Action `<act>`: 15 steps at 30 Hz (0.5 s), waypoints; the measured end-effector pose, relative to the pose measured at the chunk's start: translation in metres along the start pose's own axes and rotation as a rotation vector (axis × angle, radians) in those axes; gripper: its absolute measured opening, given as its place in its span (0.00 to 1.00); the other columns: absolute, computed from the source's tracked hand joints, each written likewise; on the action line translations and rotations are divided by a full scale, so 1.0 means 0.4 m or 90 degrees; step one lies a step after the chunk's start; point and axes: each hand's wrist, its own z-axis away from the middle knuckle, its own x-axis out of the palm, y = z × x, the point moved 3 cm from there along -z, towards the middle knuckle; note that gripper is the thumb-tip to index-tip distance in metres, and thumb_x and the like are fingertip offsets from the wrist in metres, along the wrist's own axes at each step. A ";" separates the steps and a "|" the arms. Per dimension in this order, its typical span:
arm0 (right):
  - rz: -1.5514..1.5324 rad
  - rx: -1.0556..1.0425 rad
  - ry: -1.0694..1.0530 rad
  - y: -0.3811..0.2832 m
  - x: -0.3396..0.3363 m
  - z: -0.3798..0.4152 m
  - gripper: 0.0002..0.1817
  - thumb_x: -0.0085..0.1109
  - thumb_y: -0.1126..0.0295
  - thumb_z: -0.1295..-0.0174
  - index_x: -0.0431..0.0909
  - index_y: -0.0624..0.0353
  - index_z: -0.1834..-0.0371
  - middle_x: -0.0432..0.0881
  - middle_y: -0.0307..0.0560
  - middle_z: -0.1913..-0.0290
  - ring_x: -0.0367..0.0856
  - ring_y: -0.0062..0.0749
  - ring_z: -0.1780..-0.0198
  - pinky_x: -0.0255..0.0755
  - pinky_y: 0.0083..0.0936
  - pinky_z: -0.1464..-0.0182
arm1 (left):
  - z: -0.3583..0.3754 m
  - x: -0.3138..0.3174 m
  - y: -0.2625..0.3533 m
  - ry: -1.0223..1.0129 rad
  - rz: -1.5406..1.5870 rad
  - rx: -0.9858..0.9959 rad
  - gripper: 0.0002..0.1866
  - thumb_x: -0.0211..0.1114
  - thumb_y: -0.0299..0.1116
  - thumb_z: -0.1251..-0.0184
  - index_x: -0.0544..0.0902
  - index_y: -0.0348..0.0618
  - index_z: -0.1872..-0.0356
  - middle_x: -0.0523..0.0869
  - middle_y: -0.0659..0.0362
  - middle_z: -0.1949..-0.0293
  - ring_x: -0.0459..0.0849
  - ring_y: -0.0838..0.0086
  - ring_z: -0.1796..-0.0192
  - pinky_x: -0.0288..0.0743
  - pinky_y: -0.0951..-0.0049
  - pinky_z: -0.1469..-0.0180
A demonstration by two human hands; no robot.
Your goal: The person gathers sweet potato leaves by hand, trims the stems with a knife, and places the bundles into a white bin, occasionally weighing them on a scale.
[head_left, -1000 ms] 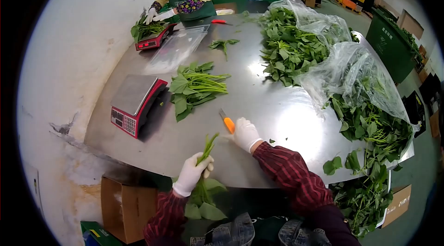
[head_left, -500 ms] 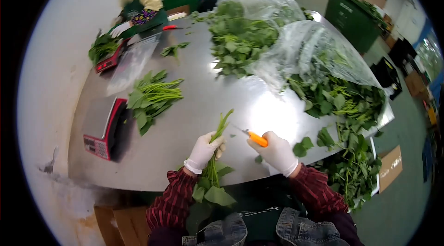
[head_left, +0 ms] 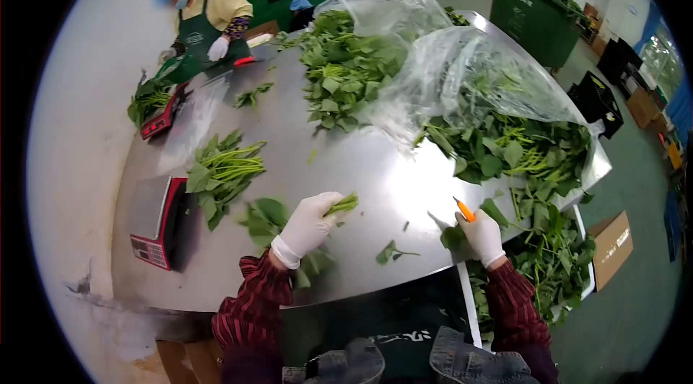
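My left hand (head_left: 307,227), in a white glove, is closed round a bunch of leafy green stems (head_left: 345,203); the cut ends point right and leaves spread out behind and below the hand. In my right hand (head_left: 482,234), also gloved, is an orange-handled knife (head_left: 464,209) with its short blade pointing up and left. A green leaf (head_left: 452,238) lies against the right hand's fingers. Between the hands a small sprig (head_left: 393,252) lies on the metal table (head_left: 303,160).
A bundle of stems (head_left: 225,171) lies by a red scale (head_left: 157,221) on the left. Leafy piles (head_left: 346,73) under plastic sheeting (head_left: 462,66) cover the far and right side. Across the table stands a co-worker (head_left: 206,23) near a second scale (head_left: 162,115). A filled crate (head_left: 545,261) is at right.
My left hand has turned the bunch from upright to slanting and moved slightly left. My right hand has moved right and down with the knife. The co-worker has straightened up.
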 end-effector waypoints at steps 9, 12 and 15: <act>-0.087 -0.158 -0.077 -0.187 0.054 0.116 0.19 0.65 0.57 0.47 0.73 0.62 0.67 0.77 0.55 0.73 0.79 0.49 0.71 0.73 0.37 0.69 | -0.091 -0.414 -0.337 -0.028 -0.872 -0.009 0.08 0.55 0.27 0.48 0.76 0.46 0.65 0.78 0.56 0.67 0.78 0.64 0.61 0.71 0.63 0.57; -0.146 -0.264 -0.180 -0.264 0.108 0.178 0.23 0.63 0.61 0.46 0.70 0.66 0.54 0.77 0.52 0.74 0.79 0.47 0.71 0.73 0.38 0.68 | -0.030 -0.494 -0.581 -0.137 -0.753 -0.081 0.35 0.72 0.32 0.60 0.74 0.54 0.43 0.72 0.50 0.43 0.68 0.55 0.39 0.64 0.60 0.38; -0.100 -0.344 -0.274 -0.326 0.150 0.206 0.32 0.59 0.66 0.46 0.60 0.71 0.40 0.76 0.51 0.69 0.78 0.42 0.69 0.72 0.35 0.66 | 0.041 -0.466 -0.716 -0.297 -0.710 -0.441 0.49 0.77 0.43 0.63 0.62 0.67 0.33 0.54 0.55 0.29 0.50 0.57 0.28 0.47 0.42 0.33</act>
